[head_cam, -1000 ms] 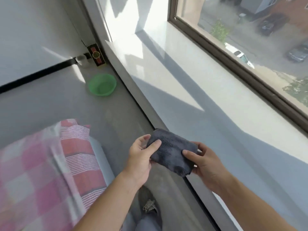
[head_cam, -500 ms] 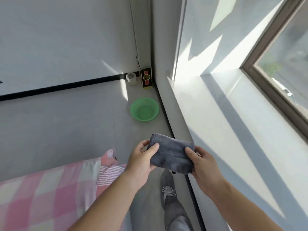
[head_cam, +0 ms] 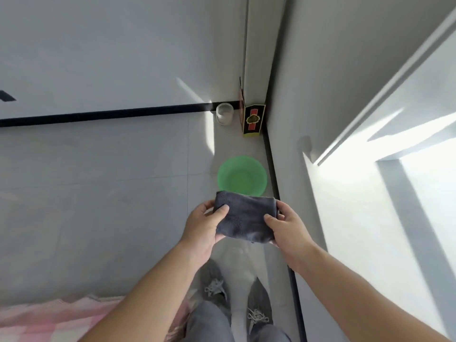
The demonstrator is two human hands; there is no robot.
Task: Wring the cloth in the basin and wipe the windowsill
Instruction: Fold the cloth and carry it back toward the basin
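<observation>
A folded dark grey cloth (head_cam: 245, 217) is held in front of me at waist height. My left hand (head_cam: 203, 227) grips its left side, thumb on top. My right hand (head_cam: 287, 229) grips its right side. A green plastic basin (head_cam: 243, 176) stands on the grey floor just beyond the cloth, close to the wall under the sill; the cloth's far edge overlaps its near rim in the view. The white windowsill (head_cam: 365, 218) runs along the right, partly in bright sunlight.
In the corner beyond the basin stand a small white cup (head_cam: 224, 113) and a dark red and yellow box (head_cam: 253, 119). A pink checked bedcover (head_cam: 56, 319) lies at the lower left. My two grey shoes (head_cam: 237, 297) are on the floor below my hands.
My view has swung left and down, away from the window toward the floor corner. The basin now lies straight ahead and nearer. Both hands keep the same grip on the cloth.
</observation>
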